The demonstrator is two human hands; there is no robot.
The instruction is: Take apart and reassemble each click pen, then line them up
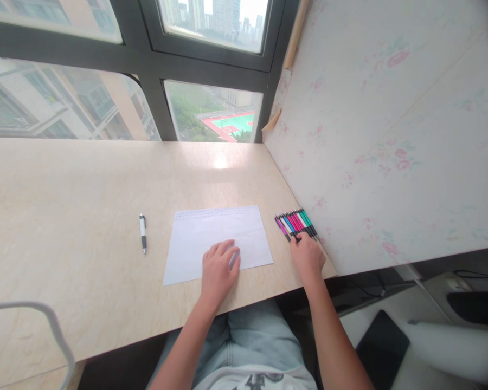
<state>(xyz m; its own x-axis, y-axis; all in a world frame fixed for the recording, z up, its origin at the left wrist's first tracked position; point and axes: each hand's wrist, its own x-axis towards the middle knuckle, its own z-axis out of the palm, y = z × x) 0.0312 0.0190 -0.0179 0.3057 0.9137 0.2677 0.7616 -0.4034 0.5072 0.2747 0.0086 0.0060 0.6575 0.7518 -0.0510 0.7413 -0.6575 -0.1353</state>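
Observation:
My left hand (220, 268) lies on the lower part of a white sheet of paper (191, 244), fingers stretched out and holding nothing. Lines of small handwriting run along the paper's top edge. To the right of the sheet, several pens (296, 221) lie side by side in a row, with purple, white, blue, pink and green barrels. My right hand (308, 259) is closed at the near ends of this row, its fingertips pinched on a pen; my fingers partly hide which one.
A white and black pen (142, 234) lies alone on the desk (106, 189), left of the paper. A grey curved tube (44, 310) crosses the near left corner. A floral-papered wall (370, 135) borders the desk's right side, and windows (211, 111) stand behind it.

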